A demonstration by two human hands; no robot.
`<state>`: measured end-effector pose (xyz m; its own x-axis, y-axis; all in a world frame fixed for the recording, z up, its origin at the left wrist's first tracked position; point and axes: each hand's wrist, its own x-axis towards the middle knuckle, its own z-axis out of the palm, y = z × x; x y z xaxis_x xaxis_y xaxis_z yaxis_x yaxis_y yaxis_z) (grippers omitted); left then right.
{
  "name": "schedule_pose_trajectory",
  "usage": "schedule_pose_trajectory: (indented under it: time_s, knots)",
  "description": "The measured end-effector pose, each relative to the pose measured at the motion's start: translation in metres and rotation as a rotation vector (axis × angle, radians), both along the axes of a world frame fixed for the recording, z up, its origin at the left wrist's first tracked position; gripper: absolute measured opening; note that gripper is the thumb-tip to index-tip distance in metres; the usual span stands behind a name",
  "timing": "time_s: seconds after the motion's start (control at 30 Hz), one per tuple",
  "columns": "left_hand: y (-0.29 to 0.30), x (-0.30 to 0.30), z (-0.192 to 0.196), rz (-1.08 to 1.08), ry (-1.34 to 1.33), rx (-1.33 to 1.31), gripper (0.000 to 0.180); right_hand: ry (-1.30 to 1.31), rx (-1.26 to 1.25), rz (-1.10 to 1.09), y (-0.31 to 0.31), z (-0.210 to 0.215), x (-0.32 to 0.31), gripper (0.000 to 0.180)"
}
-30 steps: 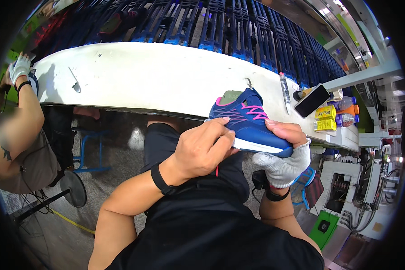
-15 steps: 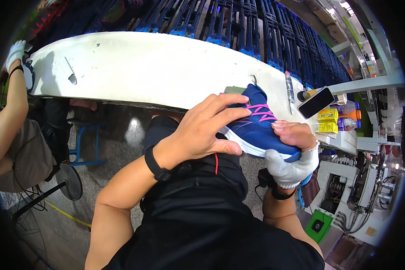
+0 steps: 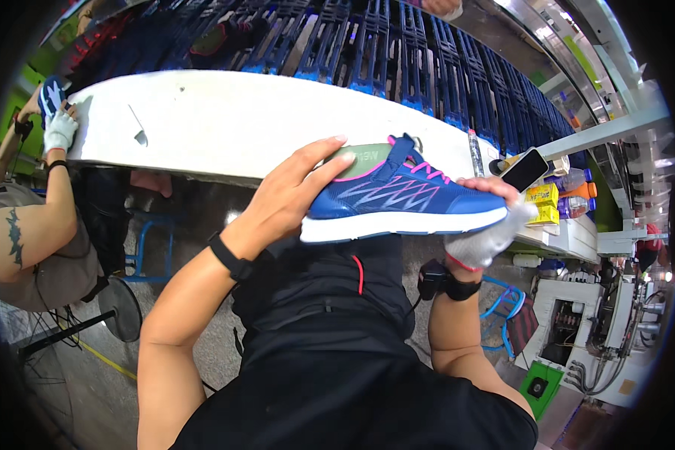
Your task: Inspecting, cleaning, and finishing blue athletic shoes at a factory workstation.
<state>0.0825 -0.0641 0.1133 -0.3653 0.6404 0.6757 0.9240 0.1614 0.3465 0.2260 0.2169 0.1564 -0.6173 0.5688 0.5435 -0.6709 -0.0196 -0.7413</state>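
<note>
Keep your bare left hand [image 3: 289,201] cupped round the heel of the blue mesh sneaker with pink laces [image 3: 401,201] (sole level), while your gloved right hand [image 3: 486,229] grips its toe.

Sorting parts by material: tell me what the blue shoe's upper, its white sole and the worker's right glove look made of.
Blue sneaker upper with pink laces: seemingly matte knit or mesh textile, with a printed zigzag pattern. White sole: smooth, even, probably foam or rubber. White glove on the right hand: soft knit fabric, likely cotton, wrinkled at the wrist. The bare left hand holds the heel.
</note>
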Motion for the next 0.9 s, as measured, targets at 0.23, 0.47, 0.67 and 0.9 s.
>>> schedule_pose_trajectory:
  time_s: [0.23, 0.47, 0.67, 0.9]
  knots:
    - [-0.005, -0.025, 0.119, -0.178, -0.027, -0.106, 0.081, -0.399, 0.403, 0.254, -0.011, 0.003, -0.059, 0.061]
    - [0.025, -0.053, 0.126, -0.094, -0.337, -0.153, 0.084, -0.277, 0.566, 0.320, -0.043, 0.051, -0.110, 0.092]
    - [0.034, -0.066, 0.122, -0.059, -0.358, -0.119, 0.084, 0.101, -0.121, 0.226, -0.051, 0.020, -0.143, 0.040]
    - [0.050, -0.080, 0.131, 0.011, -0.413, -0.290, 0.082, -0.084, 0.101, 0.227, -0.042, 0.026, -0.144, 0.046]
